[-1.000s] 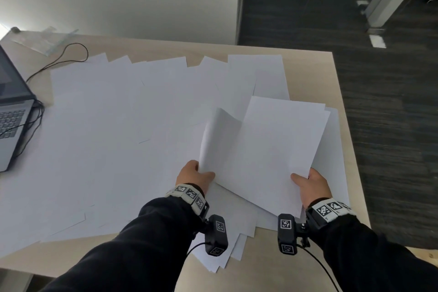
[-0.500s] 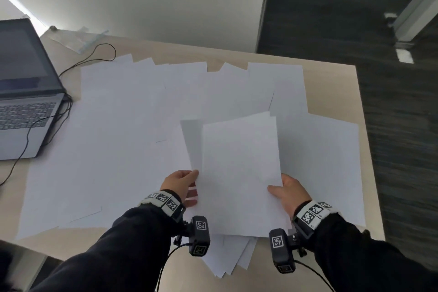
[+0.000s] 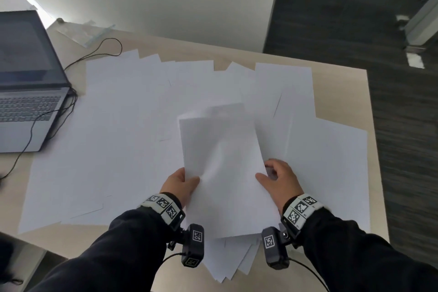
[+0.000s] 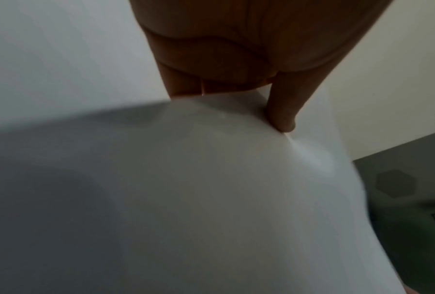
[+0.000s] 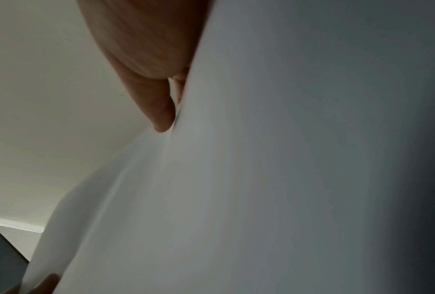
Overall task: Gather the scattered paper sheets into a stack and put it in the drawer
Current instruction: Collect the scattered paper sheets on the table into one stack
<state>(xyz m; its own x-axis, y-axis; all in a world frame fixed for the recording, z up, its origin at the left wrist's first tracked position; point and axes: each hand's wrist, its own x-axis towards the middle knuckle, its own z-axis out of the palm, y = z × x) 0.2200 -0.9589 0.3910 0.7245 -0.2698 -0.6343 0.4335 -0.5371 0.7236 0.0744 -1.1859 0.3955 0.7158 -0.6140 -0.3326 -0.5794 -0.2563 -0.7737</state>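
Note:
I hold a small stack of white sheets [image 3: 222,168] lifted above the table, near its front edge. My left hand [image 3: 181,181] grips the stack's left edge, thumb on top. My right hand [image 3: 276,179] grips the right edge, thumb on top and fingers curled behind. In the left wrist view the thumb [image 4: 284,111] presses onto the sheets [image 4: 211,199]. The right wrist view shows my thumb [image 5: 158,107] against the paper [image 5: 261,179]. Many loose white sheets [image 3: 123,130] lie spread over the table. No drawer is in view.
An open grey laptop [image 3: 26,92] sits at the table's left edge, with black cables [image 3: 35,125] trailing beside it. A clear plastic sleeve [image 3: 85,33] lies at the far left corner. Wooden table [image 3: 341,83] ends at right, with dark carpet [image 3: 403,125] beyond.
The held sheets have swung from slanting right to upright and drawn together between both hands. The view has shifted left, bringing the laptop into sight.

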